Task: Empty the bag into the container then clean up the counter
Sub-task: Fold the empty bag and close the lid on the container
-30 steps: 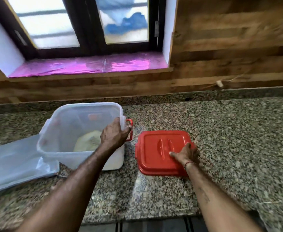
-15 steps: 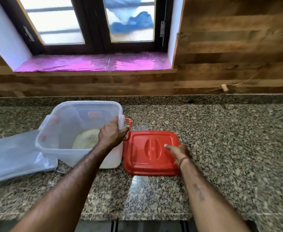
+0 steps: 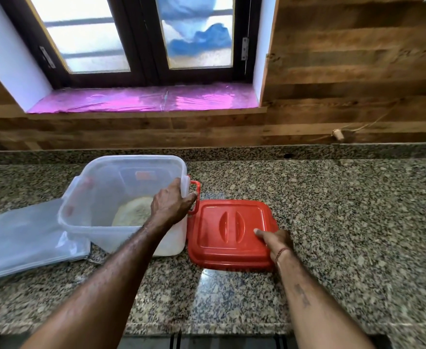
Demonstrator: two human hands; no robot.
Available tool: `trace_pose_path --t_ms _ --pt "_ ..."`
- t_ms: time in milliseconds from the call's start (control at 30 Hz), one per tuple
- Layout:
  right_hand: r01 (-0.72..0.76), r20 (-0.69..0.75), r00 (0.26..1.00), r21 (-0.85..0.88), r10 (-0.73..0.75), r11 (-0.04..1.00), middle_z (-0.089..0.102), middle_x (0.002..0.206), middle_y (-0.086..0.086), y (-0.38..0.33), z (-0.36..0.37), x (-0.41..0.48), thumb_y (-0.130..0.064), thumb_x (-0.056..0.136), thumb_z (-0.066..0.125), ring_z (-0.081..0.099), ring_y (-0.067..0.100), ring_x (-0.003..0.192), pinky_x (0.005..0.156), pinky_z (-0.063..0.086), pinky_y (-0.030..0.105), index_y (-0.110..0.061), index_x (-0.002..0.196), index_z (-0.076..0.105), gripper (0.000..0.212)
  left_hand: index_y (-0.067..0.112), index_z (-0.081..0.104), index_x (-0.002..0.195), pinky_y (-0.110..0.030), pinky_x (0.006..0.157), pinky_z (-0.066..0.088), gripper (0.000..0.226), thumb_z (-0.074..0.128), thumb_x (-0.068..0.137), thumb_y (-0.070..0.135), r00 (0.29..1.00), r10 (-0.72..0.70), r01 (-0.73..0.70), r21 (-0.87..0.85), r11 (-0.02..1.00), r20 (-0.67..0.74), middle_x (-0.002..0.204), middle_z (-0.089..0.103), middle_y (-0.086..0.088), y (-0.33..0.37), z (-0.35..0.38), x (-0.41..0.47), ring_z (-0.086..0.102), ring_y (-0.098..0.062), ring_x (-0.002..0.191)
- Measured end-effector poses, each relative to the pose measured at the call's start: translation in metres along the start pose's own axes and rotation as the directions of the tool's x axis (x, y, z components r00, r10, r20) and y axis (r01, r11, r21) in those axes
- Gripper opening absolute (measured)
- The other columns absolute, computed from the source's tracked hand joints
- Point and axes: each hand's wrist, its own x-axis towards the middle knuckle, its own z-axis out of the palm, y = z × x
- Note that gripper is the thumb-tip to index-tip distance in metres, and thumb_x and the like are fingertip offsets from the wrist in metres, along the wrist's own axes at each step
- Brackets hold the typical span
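Observation:
A clear plastic container (image 3: 98, 195) stands open on the granite counter (image 3: 332, 210), with a pale heap of grain (image 3: 134, 212) at its bottom. My left hand (image 3: 170, 204) grips its right rim beside a red handle clip (image 3: 195, 195). A red lid (image 3: 229, 233) lies flat on the counter, touching the container's right side. My right hand (image 3: 275, 241) holds the lid's near right corner, thumb on top. An empty clear plastic bag (image 3: 23, 238) lies flat to the left of the container.
A wooden wall and a granite upstand run along the back of the counter. Above is a window with a pink-lined sill (image 3: 144, 100). A small cork-like plug on a cord (image 3: 337, 134) hangs at the wall on the right. The counter's front edge is near my arms.
The red lid has slid left with my right hand until it touches the container. My left hand has stayed on the container's rim.

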Motion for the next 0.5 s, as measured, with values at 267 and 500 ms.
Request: trace_pose_path --t_ms 267,500 --pt "0.124 0.118 0.98 0.275 -0.161 0.953 0.07 0.108 0.021 -0.042 -0.029 -0.065 -0.014 0.076 0.087 0.076 0.036 0.083 0.059 0.063 0.04 -0.008 0.12 0.051 0.057 0.023 0.054 0.13 -0.037 0.077 0.044 0.053 0.058 0.092 0.06 1.0 -0.004 0.004 0.012 1.0 0.009 0.115 0.07 -0.018 -0.002 0.001 0.001 0.064 -0.039 0.105" --pt "0.312 -0.049 0.941 0.515 -0.335 0.799 0.068 0.12 0.018 -0.103 -0.093 -0.095 -0.018 0.073 0.089 0.074 0.036 0.097 0.076 0.062 0.058 -0.012 0.132 0.049 0.072 0.027 0.057 0.13 -0.037 0.083 0.054 0.081 0.047 0.078 0.088 0.999 0.012 0.001 -0.251 0.968 0.049 0.119 0.072 -0.004 -0.009 -0.01 -0.007 0.069 -0.028 0.102"
